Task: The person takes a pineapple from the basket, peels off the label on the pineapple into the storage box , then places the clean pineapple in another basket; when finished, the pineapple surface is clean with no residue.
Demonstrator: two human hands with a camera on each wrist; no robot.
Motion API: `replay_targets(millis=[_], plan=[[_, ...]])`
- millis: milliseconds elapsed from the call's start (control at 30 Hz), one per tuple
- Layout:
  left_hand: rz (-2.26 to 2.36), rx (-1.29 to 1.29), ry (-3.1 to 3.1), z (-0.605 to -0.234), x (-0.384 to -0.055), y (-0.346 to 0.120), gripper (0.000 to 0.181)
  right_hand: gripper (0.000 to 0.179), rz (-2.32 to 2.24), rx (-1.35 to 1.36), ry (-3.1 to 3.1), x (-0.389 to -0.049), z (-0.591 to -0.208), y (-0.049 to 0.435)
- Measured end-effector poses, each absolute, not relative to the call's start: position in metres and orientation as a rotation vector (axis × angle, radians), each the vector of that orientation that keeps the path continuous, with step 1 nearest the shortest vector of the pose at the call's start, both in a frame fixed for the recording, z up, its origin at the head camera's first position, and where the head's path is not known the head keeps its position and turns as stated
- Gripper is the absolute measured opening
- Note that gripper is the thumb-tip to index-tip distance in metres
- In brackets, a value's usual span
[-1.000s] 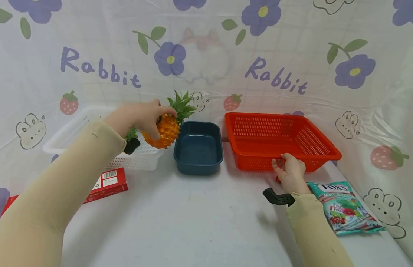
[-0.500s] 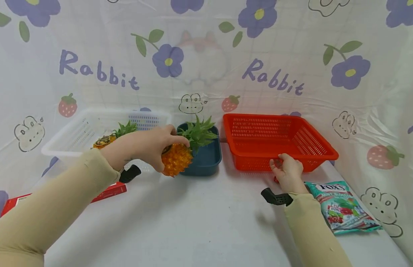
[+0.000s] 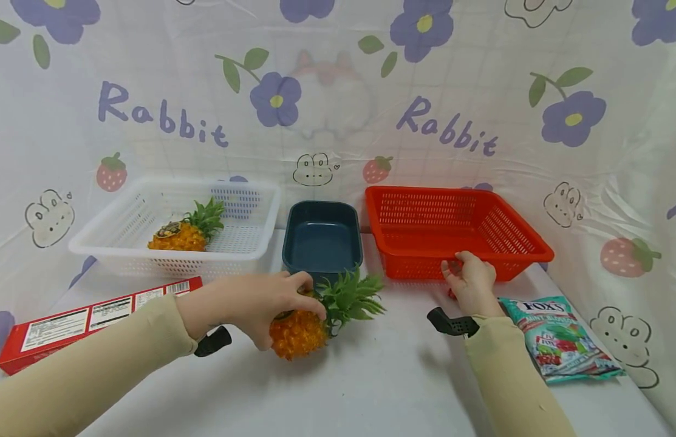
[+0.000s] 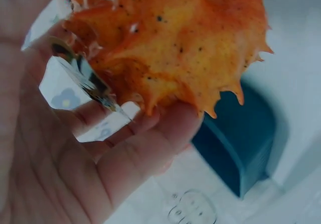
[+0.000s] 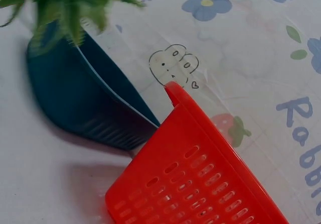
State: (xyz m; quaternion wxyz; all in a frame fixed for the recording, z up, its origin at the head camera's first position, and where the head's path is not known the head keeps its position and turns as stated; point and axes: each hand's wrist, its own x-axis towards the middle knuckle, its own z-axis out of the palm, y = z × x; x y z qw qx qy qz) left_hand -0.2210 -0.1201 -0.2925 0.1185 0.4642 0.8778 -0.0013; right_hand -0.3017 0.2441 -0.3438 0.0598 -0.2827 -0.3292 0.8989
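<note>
My left hand (image 3: 261, 303) grips a small spiky orange pineapple (image 3: 299, 332) with a green crown pointing right, in front of the dark blue bin (image 3: 322, 243). In the left wrist view, the fingers and thumb lie around the pineapple (image 4: 175, 43). My right hand (image 3: 473, 284) is at the front rim of the red basket (image 3: 414, 258), fingers loosely bent; whether they touch the rim is unclear. A tiny red bit (image 3: 452, 294) shows below that hand, its kind unclear. A second pineapple (image 3: 179, 239) lies in the white basket (image 3: 250, 261).
A long red box (image 3: 108, 312) with white label panels lies at the left, in front of the white basket. At the right, beside my right wrist, is a teal FOX'S candy bag (image 3: 559, 340). A printed curtain (image 3: 338, 91) hangs behind the containers.
My left hand has carried the pineapple from over the white basket rightward and toward me, to the front of the blue bin. My right hand stays by the red basket.
</note>
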Motion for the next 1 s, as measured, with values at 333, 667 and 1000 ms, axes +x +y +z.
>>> replay_targets(millis=[333,667,1000], plan=[[-0.116,1.397,2.505,-0.31,-0.219,-0.113,0.081,0.059,2.724,-0.869,-0.987,-0.303,-0.344,0.244],[-0.162,1.413,2.504,-0.309,-0.216,-0.105,0.082,0.048,2.692,-0.908,-1.04,-0.3,-0.341,0.242],[-0.253,1.437,2.538,-0.308,-0.209,-0.097,0.086,0.026,2.477,-0.431,-1.834,-0.265,-0.322,0.2]])
